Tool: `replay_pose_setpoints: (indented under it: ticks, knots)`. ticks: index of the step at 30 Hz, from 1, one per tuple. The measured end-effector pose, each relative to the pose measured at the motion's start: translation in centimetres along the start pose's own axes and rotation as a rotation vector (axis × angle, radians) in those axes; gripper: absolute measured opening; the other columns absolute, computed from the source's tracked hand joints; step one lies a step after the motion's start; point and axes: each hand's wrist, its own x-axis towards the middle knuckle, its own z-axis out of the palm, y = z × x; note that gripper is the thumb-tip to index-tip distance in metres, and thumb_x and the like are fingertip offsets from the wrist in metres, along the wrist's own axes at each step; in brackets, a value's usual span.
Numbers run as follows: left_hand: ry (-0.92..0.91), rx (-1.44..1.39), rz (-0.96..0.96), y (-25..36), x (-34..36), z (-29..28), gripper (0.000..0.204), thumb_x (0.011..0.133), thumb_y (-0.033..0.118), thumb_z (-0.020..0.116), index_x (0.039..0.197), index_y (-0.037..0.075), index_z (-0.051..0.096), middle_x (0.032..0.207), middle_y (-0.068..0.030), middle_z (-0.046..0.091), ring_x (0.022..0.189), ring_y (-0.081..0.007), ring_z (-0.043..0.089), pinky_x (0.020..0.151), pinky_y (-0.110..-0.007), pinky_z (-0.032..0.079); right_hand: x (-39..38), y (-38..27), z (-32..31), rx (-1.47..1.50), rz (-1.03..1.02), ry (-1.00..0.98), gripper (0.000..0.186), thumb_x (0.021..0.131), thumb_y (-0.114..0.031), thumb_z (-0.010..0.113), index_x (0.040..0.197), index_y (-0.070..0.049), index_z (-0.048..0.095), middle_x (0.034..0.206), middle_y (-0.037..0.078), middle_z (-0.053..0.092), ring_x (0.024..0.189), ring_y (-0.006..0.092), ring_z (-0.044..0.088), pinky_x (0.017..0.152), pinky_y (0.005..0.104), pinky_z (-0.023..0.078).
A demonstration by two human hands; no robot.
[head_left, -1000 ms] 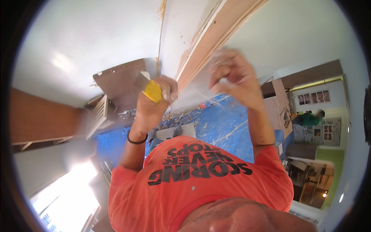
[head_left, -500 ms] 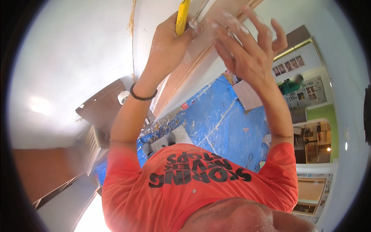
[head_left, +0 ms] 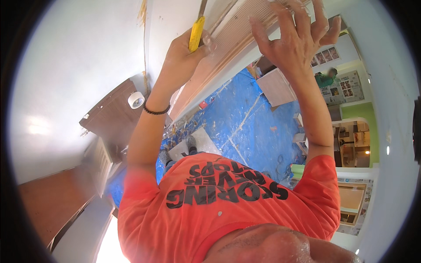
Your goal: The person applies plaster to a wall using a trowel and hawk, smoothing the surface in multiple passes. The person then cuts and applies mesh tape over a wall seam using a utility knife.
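My left hand (head_left: 182,59) is closed around a yellow utility knife (head_left: 196,35), its metal blade pointing up and away from me. White dust or paste coats the thumb. My right hand (head_left: 293,46) is raised with fingers spread and holds nothing; whitish smears mark the fingertips. Between and beyond the hands runs a strip of fine mesh (head_left: 245,21) along a brownish band on the white surface overhead. The right fingertips overlap the strip's edge; I cannot tell whether they touch it.
Blue sheeting (head_left: 239,125) covers the floor, with scraps on it. A roll of white tape (head_left: 136,100) is beside a brown cabinet (head_left: 109,109). A pale wooden box (head_left: 277,87) stands on the right. Farther off is a person in green (head_left: 323,79).
My left hand with the knife has shifted down and slightly left, showing more of its blade. My right hand has moved up and right, its fingers now spread wider.
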Motion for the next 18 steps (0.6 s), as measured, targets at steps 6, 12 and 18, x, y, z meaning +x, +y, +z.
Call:
replay_pose_setpoints:
  ticks: [6, 12, 18]
  knots:
    - [0.025, 0.14, -0.019, -1.6, -1.0, 0.5, 0.022, 0.097, 0.004, 0.068, 0.117, -0.001, 0.059, 0.103, -0.0056, 0.065, 0.092, -0.014, 0.067, 0.08, -0.028, 0.057, 0.4, -1.9, -0.4, -0.031, 0.034, 0.023, 0.044, 0.084, -0.031, 0.075, 0.121, -0.009, 0.067, 0.137, 0.011, 0.053, 0.152, 0.0424, 0.027, 0.121, 0.0672, 0.008]
    - [0.237, -0.061, -0.128, -3.8, -3.3, -0.6, 0.03, 0.103, 0.017, 0.064, 0.127, 0.0, 0.055, 0.097, -0.0046, 0.059, 0.083, -0.0104, 0.063, 0.065, -0.024, 0.055, 0.6, -2.3, -1.1, -0.049, 0.078, -0.064, 0.05, 0.083, -0.03, 0.074, 0.124, -0.003, 0.064, 0.144, 0.012, 0.049, 0.153, 0.0437, 0.023, 0.121, 0.0679, 0.005]
    - [0.312, 0.187, -0.167, -2.7, -4.8, -1.1, 0.04, 0.108, 0.026, 0.054, 0.139, 0.005, 0.039, 0.094, -0.0148, 0.068, 0.071, -0.0149, 0.062, 0.064, -0.031, 0.051, 0.4, -2.0, -0.4, -0.046, 0.1, 0.014, 0.059, 0.085, -0.037, 0.074, 0.132, -0.004, 0.06, 0.148, 0.01, 0.047, 0.155, 0.0413, 0.017, 0.122, 0.0659, 0.001]
